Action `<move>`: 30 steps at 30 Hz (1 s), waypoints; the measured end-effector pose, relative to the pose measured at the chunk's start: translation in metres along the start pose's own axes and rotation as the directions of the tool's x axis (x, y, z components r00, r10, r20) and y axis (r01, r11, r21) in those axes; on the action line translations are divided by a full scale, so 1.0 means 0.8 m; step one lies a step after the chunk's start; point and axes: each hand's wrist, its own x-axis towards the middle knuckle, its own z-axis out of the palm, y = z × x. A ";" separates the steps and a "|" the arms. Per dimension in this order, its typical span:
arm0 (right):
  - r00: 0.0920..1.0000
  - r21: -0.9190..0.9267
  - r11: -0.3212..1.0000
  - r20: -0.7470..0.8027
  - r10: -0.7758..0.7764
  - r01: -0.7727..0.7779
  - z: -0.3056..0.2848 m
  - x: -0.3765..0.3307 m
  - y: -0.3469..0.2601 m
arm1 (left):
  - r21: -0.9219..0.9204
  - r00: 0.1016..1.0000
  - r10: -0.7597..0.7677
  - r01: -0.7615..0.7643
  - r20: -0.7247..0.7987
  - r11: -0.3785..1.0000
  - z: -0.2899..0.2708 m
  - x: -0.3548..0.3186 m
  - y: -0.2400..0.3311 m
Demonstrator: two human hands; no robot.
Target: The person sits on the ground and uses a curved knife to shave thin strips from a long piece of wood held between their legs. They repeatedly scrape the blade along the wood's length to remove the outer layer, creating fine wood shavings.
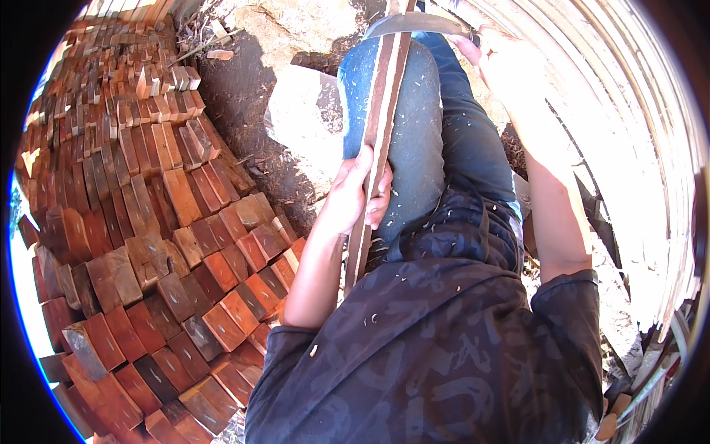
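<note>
My left hand [359,194] is closed around a long, narrow wooden strip [381,111], brown with a pale stripe along it. The strip runs from beside my waist, over my left thigh, up past the knee. Across its far part lies a curved metal blade [418,25], like a machete's. My right hand [494,50] grips the blade's handle at the right, in bright light that washes out part of the fingers. Small pale shavings dot my jeans [414,148] and dark shirt [429,355].
Rows of stacked reddish-brown wood blocks [170,296] fill the left side. Long pale strips [621,133] are stacked along the right, close to my right arm. Ahead lies dirt ground [237,96] with chips and a sunlit pale patch.
</note>
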 end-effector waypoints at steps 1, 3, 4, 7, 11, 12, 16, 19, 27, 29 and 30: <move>1.000 0.104 0.994 -0.004 -0.030 0.030 0.000 0.002 0.004 | -0.007 1.000 -0.012 0.012 0.003 1.000 -0.001 0.000 0.001; 0.999 0.028 0.999 0.009 -0.037 0.037 0.001 0.004 0.007 | -0.018 1.000 -0.016 0.016 0.014 1.000 0.000 0.001 0.002; 0.999 -0.009 0.999 0.017 -0.038 0.038 0.002 0.003 0.006 | -0.021 1.000 -0.011 0.012 0.021 1.000 -0.002 0.002 0.002; 1.000 -0.080 0.997 0.013 0.016 -0.015 -0.006 0.003 -0.010 | -0.020 1.000 -0.004 0.005 0.023 1.000 -0.002 0.002 0.000; 0.983 0.247 0.955 0.127 0.136 -0.164 -0.027 -0.013 -0.028 | -0.010 1.000 0.000 0.000 0.018 1.000 -0.005 -0.001 -0.005; 0.974 0.273 0.946 0.190 0.123 -0.172 -0.040 -0.009 -0.036 | -0.018 1.000 0.007 -0.007 0.021 1.000 -0.007 0.000 -0.004; 0.965 0.190 0.964 0.221 0.140 -0.184 -0.046 0.002 -0.041 | -0.020 1.000 -0.003 0.003 0.022 1.000 -0.004 -0.002 -0.003; 1.000 0.122 0.992 -0.018 -0.005 0.007 -0.001 0.011 -0.002 | 0.008 1.000 0.011 -0.012 0.012 1.000 0.001 -0.001 -0.003; 0.993 -0.035 0.993 0.033 0.112 -0.111 0.066 0.007 0.071 | -0.027 1.000 0.004 -0.003 0.013 1.000 0.003 -0.002 -0.005; 0.770 0.033 0.789 0.246 0.589 -0.614 0.045 0.017 0.116 | -0.021 1.000 0.006 -0.005 0.029 1.000 0.001 -0.004 -0.007; 0.733 0.010 0.771 0.318 0.602 -0.637 0.039 0.014 0.121 | -0.030 1.000 0.016 -0.016 0.003 0.999 -0.004 -0.011 -0.014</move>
